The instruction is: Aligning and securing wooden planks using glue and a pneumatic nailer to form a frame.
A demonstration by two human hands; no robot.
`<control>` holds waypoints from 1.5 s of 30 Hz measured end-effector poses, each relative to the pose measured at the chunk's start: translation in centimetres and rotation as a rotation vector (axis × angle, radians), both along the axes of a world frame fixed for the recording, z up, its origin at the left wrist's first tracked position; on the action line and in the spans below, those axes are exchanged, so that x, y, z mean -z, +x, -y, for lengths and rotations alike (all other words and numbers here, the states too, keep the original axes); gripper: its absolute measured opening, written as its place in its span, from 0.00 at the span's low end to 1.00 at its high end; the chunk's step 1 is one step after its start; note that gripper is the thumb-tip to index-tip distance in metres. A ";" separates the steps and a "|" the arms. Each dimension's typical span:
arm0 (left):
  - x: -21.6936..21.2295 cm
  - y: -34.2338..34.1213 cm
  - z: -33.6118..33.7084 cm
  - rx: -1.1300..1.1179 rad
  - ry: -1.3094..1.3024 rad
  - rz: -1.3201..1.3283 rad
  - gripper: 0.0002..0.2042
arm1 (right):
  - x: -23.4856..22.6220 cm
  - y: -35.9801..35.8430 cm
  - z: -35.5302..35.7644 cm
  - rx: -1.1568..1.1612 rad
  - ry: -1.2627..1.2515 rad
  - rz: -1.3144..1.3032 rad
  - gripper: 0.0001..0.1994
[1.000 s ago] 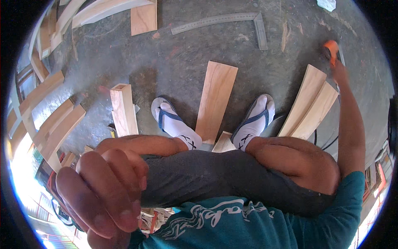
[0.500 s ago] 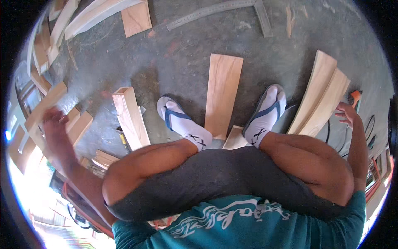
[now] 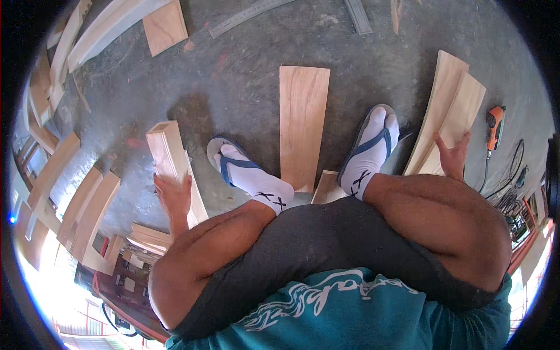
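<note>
My left hand [image 3: 173, 197] is closed around a hollow, box-shaped wooden post [image 3: 165, 149], thumb on one side and fingers on the other. The post lies on the floor left of my feet, its square open end facing away from me. At the right, my right hand [image 3: 454, 154] grips the outer of two wooden boards lying side by side, with thumb and fingertips at opposite edges of this wooden board [image 3: 462, 108]. The other board [image 3: 438, 99] lies just left of it. Between my feet rests a flat plank [image 3: 304, 119], touched by neither hand.
A smaller wood piece [image 3: 328, 188] sits by my right heel. Far right are an orange corded power tool [image 3: 494, 125] and coiled cables [image 3: 513, 175]. A metal square [image 3: 251, 17] lies ahead. More wooden parts [image 3: 96, 204] are at the left and a square-ended board [image 3: 165, 29] far left.
My left hand has swung in from the far left and taken hold of the wooden post. My right hand has moved left onto the outer board. The view has shifted slightly.
</note>
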State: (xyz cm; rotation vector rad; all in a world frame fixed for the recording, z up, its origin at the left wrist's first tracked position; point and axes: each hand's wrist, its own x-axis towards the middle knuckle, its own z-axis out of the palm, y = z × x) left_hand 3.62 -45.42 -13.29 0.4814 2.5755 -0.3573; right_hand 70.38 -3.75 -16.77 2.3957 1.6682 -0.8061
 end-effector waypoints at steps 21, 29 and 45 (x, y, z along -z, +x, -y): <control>0.2 -1.9 -15.6 0.415 0.092 -0.396 0.48 | -5.2 -15.6 -10.9 -0.483 0.313 0.262 0.55; 1.5 -0.7 -13.3 0.505 0.255 -0.246 0.44 | -11.6 -24.3 -16.2 -0.785 0.527 0.295 0.52; 1.1 1.1 -8.9 0.298 0.221 -0.077 0.46 | -19.2 -43.5 -7.3 -1.352 0.334 -0.026 0.59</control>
